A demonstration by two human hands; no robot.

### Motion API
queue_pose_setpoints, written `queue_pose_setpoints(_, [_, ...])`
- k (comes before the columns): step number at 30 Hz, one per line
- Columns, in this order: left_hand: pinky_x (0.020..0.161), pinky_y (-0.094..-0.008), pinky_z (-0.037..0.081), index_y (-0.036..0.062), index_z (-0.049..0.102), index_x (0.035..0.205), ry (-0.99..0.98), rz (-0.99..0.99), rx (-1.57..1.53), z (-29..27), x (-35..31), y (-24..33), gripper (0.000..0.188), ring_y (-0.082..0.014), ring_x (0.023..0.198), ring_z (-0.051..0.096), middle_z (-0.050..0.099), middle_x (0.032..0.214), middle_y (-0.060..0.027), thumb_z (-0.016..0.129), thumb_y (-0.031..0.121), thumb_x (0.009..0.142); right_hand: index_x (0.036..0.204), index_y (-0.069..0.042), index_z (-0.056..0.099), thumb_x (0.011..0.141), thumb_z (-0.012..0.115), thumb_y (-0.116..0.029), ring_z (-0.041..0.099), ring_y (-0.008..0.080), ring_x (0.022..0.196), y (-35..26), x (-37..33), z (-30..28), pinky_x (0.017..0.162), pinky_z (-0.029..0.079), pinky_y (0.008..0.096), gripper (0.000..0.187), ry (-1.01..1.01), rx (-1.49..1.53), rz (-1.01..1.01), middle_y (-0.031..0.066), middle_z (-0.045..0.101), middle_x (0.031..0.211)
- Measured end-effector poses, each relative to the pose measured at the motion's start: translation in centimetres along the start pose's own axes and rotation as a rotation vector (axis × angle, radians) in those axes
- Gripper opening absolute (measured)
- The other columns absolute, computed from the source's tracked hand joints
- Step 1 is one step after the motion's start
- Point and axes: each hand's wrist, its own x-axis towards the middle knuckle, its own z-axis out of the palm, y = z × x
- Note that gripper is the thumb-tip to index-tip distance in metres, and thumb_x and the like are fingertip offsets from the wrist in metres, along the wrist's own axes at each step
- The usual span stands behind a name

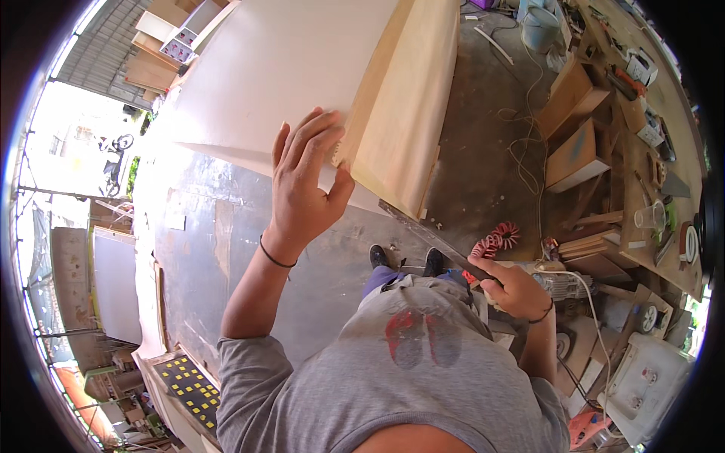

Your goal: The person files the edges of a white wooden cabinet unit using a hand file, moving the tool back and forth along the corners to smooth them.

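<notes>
A large white panel [279, 64] stands in front of me, with a pale bare-wood side [400, 113] along its right. At the panel's near corner my left hand [310, 181] is open, fingers spread, fingertips at the wooden edge; it holds nothing. My right hand [517, 291] is closed round the lower end of a long, flat, dark metal tool [434, 235] that looks like a file. The tool slants up to the left, its far end at the near end of the wooden side. Whether it touches the wood I cannot tell.
To the right runs a workbench [680, 241] with tools, tape and a plastic cup, with wooden boxes [578, 158] beside it. A red coiled hose [496, 239] and a pale cable [540, 143] lie on the floor. Boards [117, 287] lean at the left.
</notes>
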Motion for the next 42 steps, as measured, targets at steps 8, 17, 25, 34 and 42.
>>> queue_pose_setpoints(8, [0.105,-0.0468,0.037,0.0033,0.061,0.114,-0.093,0.07,-0.002,-1.3,0.4,-0.2,0.041,-0.0316,0.125,0.051,0.058,0.128,-0.0126,0.068,0.002,0.074,0.136,-0.012,0.048,0.087,0.058,-0.014,0.063,0.033,0.091,3.1,-1.5,0.4,0.082,0.048,0.0355,0.051,0.274,0.139,-0.088,0.0182,0.065,0.11])
queue_pose_setpoints(17, [0.092,-0.0412,0.046,0.0066,0.069,0.094,-0.482,0.314,-0.028,-4.9,6.0,-1.5,0.03,-0.0313,0.112,0.054,0.056,0.12,-0.0122,0.076,0.016,0.067,0.134,0.0,0.046,0.086,0.056,-0.002,0.056,0.0128,0.065,1.8,-1.3,-0.5,0.065,0.048,0.0264,0.049,0.477,0.362,-0.079,0.0103,0.064,0.094])
queue_pose_setpoints(25, [0.097,-0.0424,0.043,0.0067,0.063,0.077,-0.66,0.493,-0.102,-5.1,8.6,-1.7,0.015,-0.0293,0.116,0.053,0.06,0.114,-0.0065,0.074,0.013,0.068,0.14,-0.003,0.038,0.09,0.053,-0.001,0.046,0.0047,0.054,1.6,-1.6,1.0,0.049,0.038,0.02,0.052,0.459,0.667,-0.149,0.0034,0.057,0.08])
queue_pose_setpoints(34, [0.103,-0.0482,0.038,0.0071,0.062,0.075,-0.83,0.656,-0.293,-5.0,9.6,-3.4,0.006,-0.0249,0.109,0.057,0.064,0.091,-0.0018,0.067,0.004,0.075,0.145,-0.004,0.03,0.089,0.051,-0.002,0.043,0.0055,0.049,0.0,-0.7,4.4,0.045,0.036,0.02,0.059,0.784,0.728,-0.153,0.001,0.052,0.068])
queue_pose_setpoints(42, [0.101,-0.048,0.041,0.0034,0.06,0.1,-0.59,0.304,-0.907,-6.3,9.1,-7.0,0.017,-0.0215,0.08,0.064,0.065,0.086,-0.0088,0.062,0.003,0.084,0.145,-0.003,0.031,0.086,0.054,0.0,0.046,0.0051,0.051,-6.7,2.0,9.2,0.046,0.038,0.0195,0.064,1.095,0.932,-0.152,0.002,0.056,0.073])
